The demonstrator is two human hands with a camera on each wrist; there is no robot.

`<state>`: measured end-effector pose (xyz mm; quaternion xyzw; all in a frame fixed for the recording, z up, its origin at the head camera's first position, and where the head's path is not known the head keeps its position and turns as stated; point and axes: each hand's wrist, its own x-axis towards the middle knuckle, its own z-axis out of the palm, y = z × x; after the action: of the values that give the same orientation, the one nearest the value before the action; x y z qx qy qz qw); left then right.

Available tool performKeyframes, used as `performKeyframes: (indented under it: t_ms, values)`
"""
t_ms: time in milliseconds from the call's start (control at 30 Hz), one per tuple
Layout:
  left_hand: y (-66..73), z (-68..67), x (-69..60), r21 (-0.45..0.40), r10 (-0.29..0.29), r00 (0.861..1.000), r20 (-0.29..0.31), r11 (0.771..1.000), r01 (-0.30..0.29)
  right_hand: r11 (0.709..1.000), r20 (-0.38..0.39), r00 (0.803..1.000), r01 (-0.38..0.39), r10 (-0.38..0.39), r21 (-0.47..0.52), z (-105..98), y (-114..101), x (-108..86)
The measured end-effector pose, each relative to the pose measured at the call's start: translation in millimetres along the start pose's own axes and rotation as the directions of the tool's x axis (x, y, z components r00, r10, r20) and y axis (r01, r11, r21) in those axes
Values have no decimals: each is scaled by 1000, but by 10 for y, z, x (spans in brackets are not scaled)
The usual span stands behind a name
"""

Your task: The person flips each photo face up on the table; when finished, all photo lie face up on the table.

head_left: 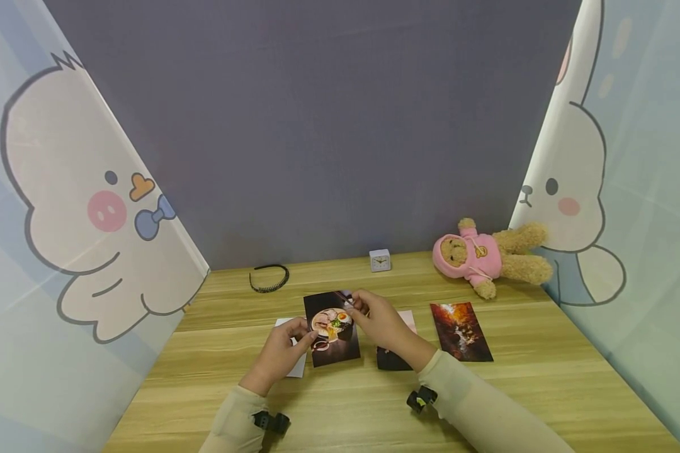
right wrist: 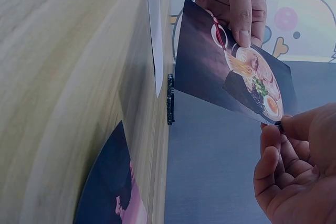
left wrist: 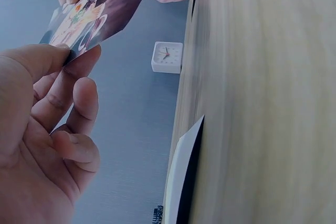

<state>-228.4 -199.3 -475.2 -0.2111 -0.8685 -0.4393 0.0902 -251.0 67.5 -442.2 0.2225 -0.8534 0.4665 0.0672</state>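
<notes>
Between my two hands, a photo card (head_left: 333,327) with a picture of a ramen bowl is held up above the table. My left hand (head_left: 282,352) pinches its left edge between thumb and forefinger. On the opposite edge, near the upper corner, my right hand (head_left: 378,319) pinches it the same way; the right wrist view shows the card (right wrist: 231,72) tilted off the surface. A pale card (head_left: 298,366) lies on the table behind my left hand. Under my right forearm is a dark and pink picture card (head_left: 393,360), partly hidden. To its right lies an orange-red picture card (head_left: 462,332).
A black toothed headband (head_left: 269,288) lies at the back left of the wooden table (head_left: 340,409). A small white clock (head_left: 380,260) stands at the back middle. The teddy bear in a pink hoodie (head_left: 481,257) lies at the back right. Printed curtains flank both sides.
</notes>
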Motion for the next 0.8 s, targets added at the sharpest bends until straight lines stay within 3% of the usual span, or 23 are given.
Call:
performKeyframes:
  t_ms: [500,800]
  values:
    - [-12,0,-3,16,30,998,-50,999,-29,999,9,1000,1,-1,44,-36,9,-1]
    - [-1,-15,-1,-12,33,999,-40,999,-34,1000,-28,999,-24,24,20,-57,18,12]
